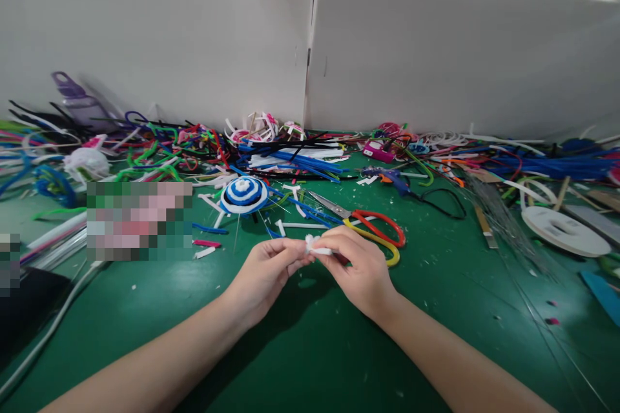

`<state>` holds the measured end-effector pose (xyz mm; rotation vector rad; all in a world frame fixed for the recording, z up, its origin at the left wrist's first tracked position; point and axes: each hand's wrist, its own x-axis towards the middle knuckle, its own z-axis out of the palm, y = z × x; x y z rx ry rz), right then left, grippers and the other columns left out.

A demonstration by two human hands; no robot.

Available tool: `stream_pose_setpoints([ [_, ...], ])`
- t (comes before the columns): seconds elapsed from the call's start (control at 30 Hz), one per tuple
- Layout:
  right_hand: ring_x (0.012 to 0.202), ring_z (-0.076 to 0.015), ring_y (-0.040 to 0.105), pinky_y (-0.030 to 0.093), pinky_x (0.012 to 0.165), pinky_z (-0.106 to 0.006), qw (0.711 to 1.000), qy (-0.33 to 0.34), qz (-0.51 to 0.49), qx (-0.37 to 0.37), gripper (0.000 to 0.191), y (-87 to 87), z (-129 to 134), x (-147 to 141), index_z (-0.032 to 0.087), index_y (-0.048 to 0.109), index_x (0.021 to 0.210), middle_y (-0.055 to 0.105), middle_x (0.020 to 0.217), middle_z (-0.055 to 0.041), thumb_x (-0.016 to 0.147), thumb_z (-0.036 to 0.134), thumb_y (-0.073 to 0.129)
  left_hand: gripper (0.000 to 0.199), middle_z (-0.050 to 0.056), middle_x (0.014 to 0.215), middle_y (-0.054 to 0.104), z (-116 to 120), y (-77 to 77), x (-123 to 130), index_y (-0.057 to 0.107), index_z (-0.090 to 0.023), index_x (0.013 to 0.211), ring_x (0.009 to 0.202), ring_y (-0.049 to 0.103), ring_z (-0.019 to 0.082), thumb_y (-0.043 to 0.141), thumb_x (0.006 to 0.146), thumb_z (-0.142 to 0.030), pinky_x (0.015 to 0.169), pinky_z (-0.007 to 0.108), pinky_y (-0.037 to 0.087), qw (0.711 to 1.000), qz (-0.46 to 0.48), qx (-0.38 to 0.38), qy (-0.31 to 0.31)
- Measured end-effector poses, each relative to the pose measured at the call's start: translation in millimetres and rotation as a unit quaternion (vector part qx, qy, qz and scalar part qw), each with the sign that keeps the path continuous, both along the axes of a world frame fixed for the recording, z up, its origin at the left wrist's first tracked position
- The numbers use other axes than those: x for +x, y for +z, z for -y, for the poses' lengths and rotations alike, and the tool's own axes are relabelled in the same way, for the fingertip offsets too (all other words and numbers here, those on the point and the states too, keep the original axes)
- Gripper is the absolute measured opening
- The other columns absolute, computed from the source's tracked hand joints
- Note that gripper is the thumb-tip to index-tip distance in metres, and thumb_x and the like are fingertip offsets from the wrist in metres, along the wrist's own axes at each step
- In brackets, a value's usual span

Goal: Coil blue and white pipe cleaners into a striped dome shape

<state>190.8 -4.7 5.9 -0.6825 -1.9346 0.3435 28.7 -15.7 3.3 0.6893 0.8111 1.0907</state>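
Between my two hands is a short white pipe cleaner [321,250], bent and bunched at its left end. My left hand [268,276] is closed, pinching that end with thumb and forefinger. From the other side my right hand [362,271] pinches the straighter part; its fingers partly hide the piece. Just beyond my right hand lie open scissors [380,224] with red and yellow handles. Farther off to the left sits a blue and white spiral disc [245,195] of coiled pipe cleaner, with thin wires sticking out beneath it.
Behind my hands are bundles of blue pipe cleaners [305,161], a purple glue gun [394,181] with a black cord and a pink box [378,151]. A white spool [564,232] and thin wires [513,226] lie right. A purple bottle [82,103] stands by the grey partition [159,32].
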Motion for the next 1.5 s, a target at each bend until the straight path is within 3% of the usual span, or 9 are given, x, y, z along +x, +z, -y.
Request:
stream_pose_setpoints([
  [0.1,0.08,-0.0138,0.06,0.05,0.065,-0.025,1.0,-0.008,0.007,-0.018,0.014,-0.3,0.1,-0.4,0.017,0.061,0.092,0.063,0.085,-0.0055,0.083,0.007,0.057,0.009,0.004,0.074,0.072,1.1,-1.0,-0.6,0.072,-0.011,0.073,0.074,0.063,0.01,0.07,0.074,-0.021,0.079,0.019,0.049,1.0,0.011,0.003,-0.009],
  [0.23,0.077,-0.0125,0.058,0.048,0.062,-0.023,0.995,0.006,-0.015,-0.094,0.009,2.4,-0.6,0.1,0.018,0.061,0.088,0.061,0.084,-0.0039,0.084,0.011,0.056,0.012,0.004,0.076,0.072,1.1,-0.9,-2.1,0.071,-0.012,0.075,0.075,0.064,0.01,0.068,0.076,-0.024,0.079,0.021,0.049,1.0,0.022,-0.01,-0.018],
  [0.43,0.069,-0.0115,0.056,0.046,0.055,-0.023,0.971,0.066,-0.068,-0.221,0.006,10.6,-1.7,4.4,0.021,0.063,0.086,0.059,0.083,-0.0022,0.084,0.018,0.057,0.021,0.002,0.085,0.068,1.1,3.7,-3.6,0.066,-0.017,0.097,0.075,0.062,0.009,0.069,0.076,-0.02,0.076,0.022,0.048,0.998,0.01,0.019,-0.057],
  [0.67,0.072,-0.0131,0.058,0.047,0.056,-0.025,0.981,0.087,-0.063,-0.161,0.006,14.2,-3.8,6.0,0.022,0.066,0.082,0.062,0.08,-0.0021,0.082,0.017,0.062,0.013,0.0,0.07,0.06,2.1,1.8,-5.4,0.063,-0.015,0.082,0.061,0.058,0.008,0.064,0.08,-0.028,0.064,0.021,0.046,0.992,0.03,-0.002,-0.124],
  [0.93,0.069,-0.0116,0.056,0.045,0.057,-0.023,0.988,0.032,-0.03,-0.147,0.007,13.2,-0.5,5.5,0.019,0.065,0.087,0.061,0.08,-0.0021,0.083,0.016,0.06,0.013,0.001,0.071,0.067,2.0,10.8,-7.2,0.066,-0.016,0.081,0.067,0.063,0.012,0.07,0.073,-0.026,0.068,0.023,0.048,0.987,-0.114,0.112,-0.035],
  [1.13,0.073,-0.0131,0.058,0.048,0.062,-0.025,0.988,0.035,-0.037,-0.146,0.008,11.6,-0.3,3.3,0.021,0.064,0.087,0.062,0.082,-0.0024,0.085,0.017,0.058,0.013,0.0,0.071,0.067,2.8,9.4,-3.5,0.065,-0.016,0.08,0.064,0.064,0.011,0.07,0.073,-0.025,0.064,0.022,0.048,0.99,-0.105,0.092,-0.003],
  [1.5,0.068,-0.0117,0.055,0.045,0.055,-0.023,0.984,0.043,-0.038,-0.169,0.005,6.8,-1.4,2.6,0.021,0.064,0.085,0.06,0.08,-0.0018,0.084,0.019,0.059,0.016,0.002,0.073,0.067,4.2,7.0,-2.8,0.068,-0.014,0.083,0.064,0.06,0.01,0.072,0.072,-0.025,0.066,0.022,0.047,0.998,-0.044,0.032,-0.023],
])
